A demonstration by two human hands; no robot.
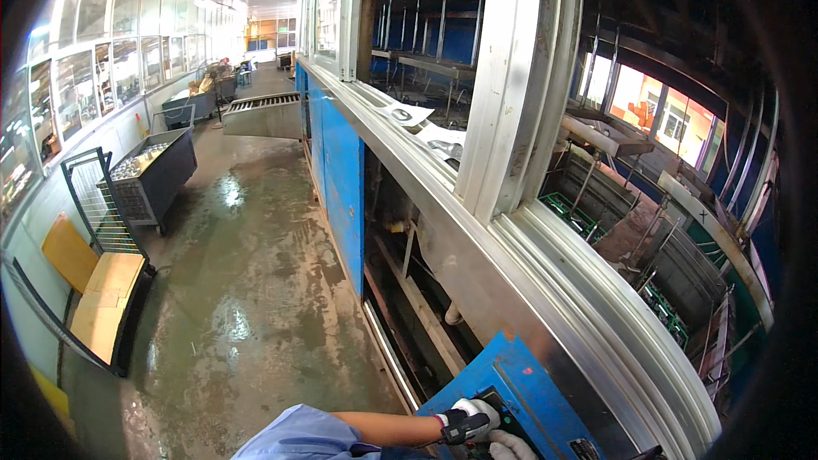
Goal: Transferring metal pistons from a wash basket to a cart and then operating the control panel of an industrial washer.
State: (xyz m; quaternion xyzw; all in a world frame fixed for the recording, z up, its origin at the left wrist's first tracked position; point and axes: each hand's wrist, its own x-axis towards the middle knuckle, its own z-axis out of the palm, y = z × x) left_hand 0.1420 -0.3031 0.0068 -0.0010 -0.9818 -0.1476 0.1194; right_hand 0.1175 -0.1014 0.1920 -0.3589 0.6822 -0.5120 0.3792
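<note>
At the bottom edge, my left hand (471, 414) in a white glove rests against a blue metal panel (545, 392). A black strapped device (463, 428) sits at its wrist, below a bare forearm and a light blue sleeve. Its fingers are curled at a dark recessed area of the panel, and what they hold, if anything, is hidden. Just below and right, my right hand (511, 445), also white-gloved, is partly cut off by the frame. Its visible fingers are bent close together beside the left hand, with their tips hidden. A small green button (507, 419) shows near both hands.
A long metal ledge (511, 290) with window frames runs along the blue-sided machine (341, 179). Papers (405, 113) lie on it. Inside are racks and green trays (571, 215). Left, on the wet floor (239, 290), stand a dark bin (153, 175) and a wire-backed cart (106, 290) with cardboard.
</note>
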